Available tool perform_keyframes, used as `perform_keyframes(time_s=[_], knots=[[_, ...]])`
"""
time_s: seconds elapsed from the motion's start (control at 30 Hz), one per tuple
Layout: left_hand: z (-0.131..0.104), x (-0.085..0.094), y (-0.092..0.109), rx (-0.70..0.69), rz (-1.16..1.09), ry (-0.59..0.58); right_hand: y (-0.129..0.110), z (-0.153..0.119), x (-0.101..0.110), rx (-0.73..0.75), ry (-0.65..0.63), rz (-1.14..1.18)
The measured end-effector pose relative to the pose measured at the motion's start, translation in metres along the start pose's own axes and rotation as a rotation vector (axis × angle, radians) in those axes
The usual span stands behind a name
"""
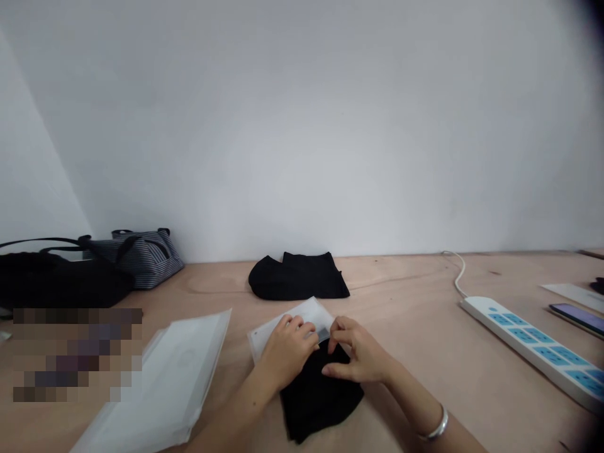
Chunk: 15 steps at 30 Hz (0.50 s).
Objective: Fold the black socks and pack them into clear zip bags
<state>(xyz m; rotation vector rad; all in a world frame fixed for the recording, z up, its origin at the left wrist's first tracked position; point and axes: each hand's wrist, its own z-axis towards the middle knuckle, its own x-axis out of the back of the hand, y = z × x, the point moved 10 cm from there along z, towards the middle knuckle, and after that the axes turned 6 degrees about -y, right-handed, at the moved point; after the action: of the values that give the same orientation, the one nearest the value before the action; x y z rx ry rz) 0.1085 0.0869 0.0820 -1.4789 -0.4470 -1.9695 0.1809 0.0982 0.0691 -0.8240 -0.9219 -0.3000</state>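
A piece of folded black cloth [323,402] lies on the table in front of me, its upper end at the mouth of a translucent plastic bag [309,308]. My left hand [290,349] rests over the bag's near edge with its fingers curled on it; the left thumb is beside the cloth. On the cloth's right side is my right hand [356,352], thumb and fingers apart and touching the black fabric. How far the cloth reaches into the bag is hidden by my hands. A silver bangle circles the right wrist.
Another folded black cloth [297,277] lies near the wall. To the left are a stack of translucent bags [165,377], a striped bag [151,258] and a black bag [56,280]. A white power strip [533,346] and a phone [580,318] lie to the right.
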Motion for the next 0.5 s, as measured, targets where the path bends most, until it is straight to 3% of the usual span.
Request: perform_keyframes(time_s=[0.2, 0.3, 0.4, 0.5], knots=[[-0.042, -0.010, 0.000, 0.044, -0.174, 0.011, -0.013, -0.002, -0.024, 0.141, -0.179, -0.099], [-0.063, -0.028, -0.007, 0.072, -0.197, -0.099, -0.015, -0.008, -0.035, 0.193, -0.309, -0.176], [-0.069, -0.039, -0.010, 0.074, -0.276, -0.220, -0.013, -0.010, -0.041, 0.195, -0.369, -0.248], [-0.065, -0.034, -0.006, 0.034, -0.339, -0.243, -0.014, -0.008, -0.046, 0.203, -0.389, -0.296]])
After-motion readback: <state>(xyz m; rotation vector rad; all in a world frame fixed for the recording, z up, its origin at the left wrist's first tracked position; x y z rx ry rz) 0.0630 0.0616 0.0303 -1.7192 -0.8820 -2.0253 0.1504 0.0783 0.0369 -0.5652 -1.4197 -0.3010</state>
